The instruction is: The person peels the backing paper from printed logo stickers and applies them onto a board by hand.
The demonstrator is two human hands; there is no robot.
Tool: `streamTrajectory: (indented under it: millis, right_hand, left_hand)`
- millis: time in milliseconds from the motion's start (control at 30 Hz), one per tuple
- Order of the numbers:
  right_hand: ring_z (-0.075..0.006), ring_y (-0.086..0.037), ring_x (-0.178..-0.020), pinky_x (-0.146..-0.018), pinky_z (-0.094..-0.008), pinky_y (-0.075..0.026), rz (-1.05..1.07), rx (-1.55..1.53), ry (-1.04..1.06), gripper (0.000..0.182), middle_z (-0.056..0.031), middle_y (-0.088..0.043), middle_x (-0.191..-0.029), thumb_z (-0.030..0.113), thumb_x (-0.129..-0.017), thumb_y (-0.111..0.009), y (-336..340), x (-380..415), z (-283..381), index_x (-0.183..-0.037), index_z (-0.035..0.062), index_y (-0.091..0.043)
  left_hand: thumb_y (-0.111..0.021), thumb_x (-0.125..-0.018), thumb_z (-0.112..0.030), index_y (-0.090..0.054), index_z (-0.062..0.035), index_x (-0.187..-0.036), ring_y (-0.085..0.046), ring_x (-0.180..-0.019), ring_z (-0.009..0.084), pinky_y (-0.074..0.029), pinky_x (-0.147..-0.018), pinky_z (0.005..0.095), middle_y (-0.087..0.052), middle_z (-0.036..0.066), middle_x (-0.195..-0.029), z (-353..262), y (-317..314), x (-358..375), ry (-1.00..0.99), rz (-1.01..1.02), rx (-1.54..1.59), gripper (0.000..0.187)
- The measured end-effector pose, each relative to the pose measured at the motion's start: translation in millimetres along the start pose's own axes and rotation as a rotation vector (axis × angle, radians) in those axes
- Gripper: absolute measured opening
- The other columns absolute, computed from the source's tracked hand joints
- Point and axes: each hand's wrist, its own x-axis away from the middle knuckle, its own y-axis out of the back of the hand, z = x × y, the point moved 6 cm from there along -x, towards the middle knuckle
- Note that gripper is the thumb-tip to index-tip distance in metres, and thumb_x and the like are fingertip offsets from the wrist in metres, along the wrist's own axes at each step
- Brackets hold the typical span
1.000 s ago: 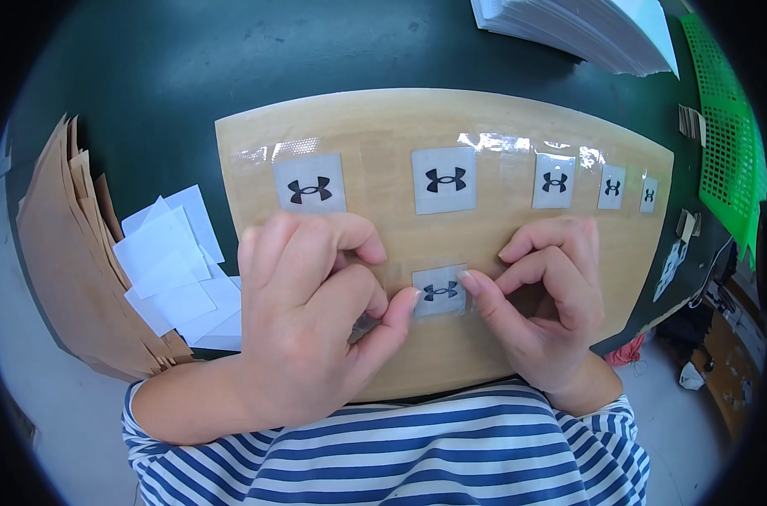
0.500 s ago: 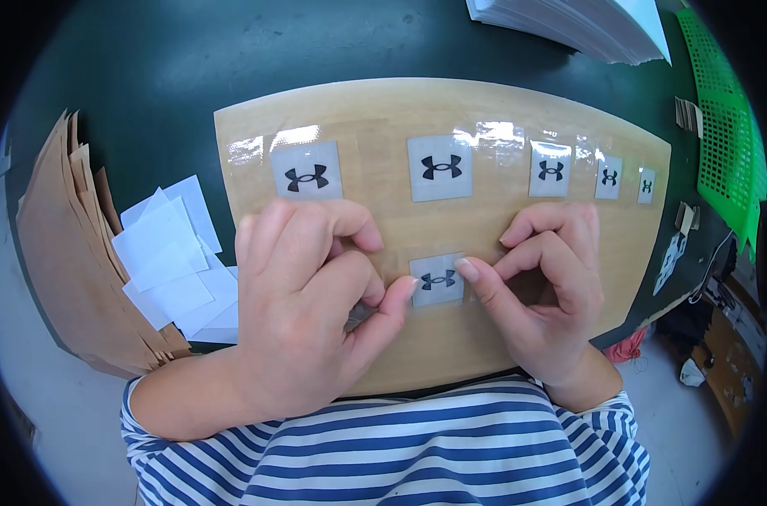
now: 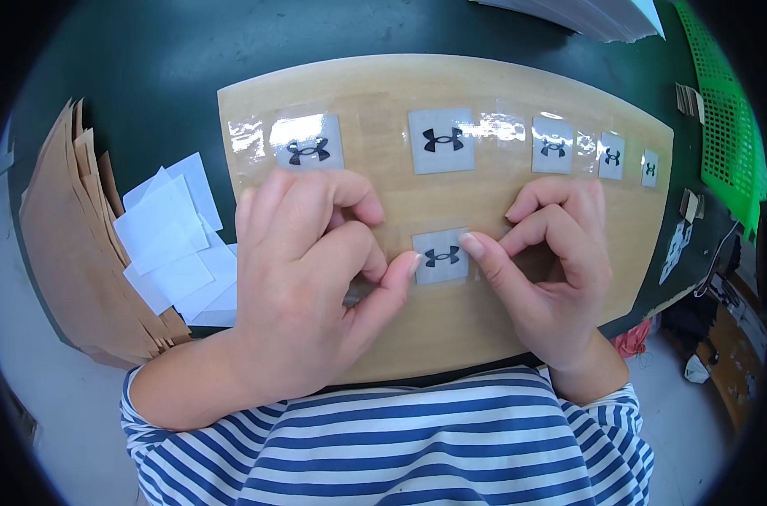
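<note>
A small translucent square with a black logo lies on the tan board between my two hands. My left hand has its fingers curled, with the thumb tip at the square's left edge. At its upper right corner rests the thumb of my right hand, whose other fingers are bent inward. Both hands seem to pinch the small square by its sides. Farther up the board runs a row of several similar logo squares, among them a larger one straight above and another beyond my left hand.
Loose white paper pieces and a stack of brown sheets are on the left. A white paper stack sits at the top, and a green perforated basket at the right. Clear strips shine along the board's row.
The board and my hands appear slightly higher in the view. The small square stays between my thumbs, and my grip looks the same.
</note>
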Motion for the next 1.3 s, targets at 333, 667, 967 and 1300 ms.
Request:
streamTrajectory:
  millis: [333, 667, 967, 1300]
  right_hand:
    - [-0.0177, -0.046, -0.093, -0.079, -0.0253, -0.04, -0.034, -0.005, 0.018, 0.023, -0.0058, -0.056, -0.099, 0.004, -0.08, -0.085, -0.8, 2.5, -2.4, -0.075, 0.0082, -0.062]
    - [-0.0169, -0.047, -0.091, -0.079, -0.0261, -0.042, -0.073, 0.046, 0.117, 0.03, -0.005, -0.056, -0.096, 0.003, -0.079, -0.085, 2.8, 4.9, -4.9, -0.074, 0.0099, -0.056]
    - [-0.0148, -0.048, -0.083, -0.078, -0.0252, -0.042, -0.098, -0.031, -0.058, 0.021, -0.0029, -0.056, -0.093, 0.003, -0.086, -0.077, 17.5, 11.7, -22.5, -0.086, 0.0085, -0.057]
    - [-0.014, -0.052, -0.079, -0.074, -0.0234, -0.044, -0.124, -0.364, -0.186, 0.007, -0.0036, -0.06, -0.089, 0.001, -0.091, -0.069, 34.5, 15.9, -24.0, -0.094, 0.0041, -0.063]
  left_hand:
    - [-0.081, -0.078, -0.004, -0.054, -0.0106, -0.066, -0.043, -0.093, 0.0209, -0.038, -0.082, 0.029, -0.054, 0.008, -0.105, -0.3, -1.9, 1.0, -0.027, -0.021, -0.026, 0.031]
    - [-0.079, -0.083, -0.004, -0.051, -0.0099, -0.079, -0.046, -0.096, 0.0214, -0.042, -0.08, 0.0285, -0.054, 0.01, -0.109, -1.5, -2.6, 4.7, -0.024, 0.0, -0.075, 0.029]
    - [-0.073, -0.088, -0.003, -0.052, -0.0084, -0.09, -0.049, -0.099, 0.0229, -0.044, -0.081, 0.0283, -0.054, 0.011, -0.113, -1.6, -0.6, 5.4, -0.05, 0.065, -0.095, 0.022]
    - [-0.068, -0.091, -0.013, -0.058, 0.0006, -0.126, -0.046, -0.132, 0.0327, -0.031, -0.116, 0.0412, -0.051, 0.019, -0.143, -38.2, -13.2, 20.8, -0.134, 0.189, -0.367, 0.038]
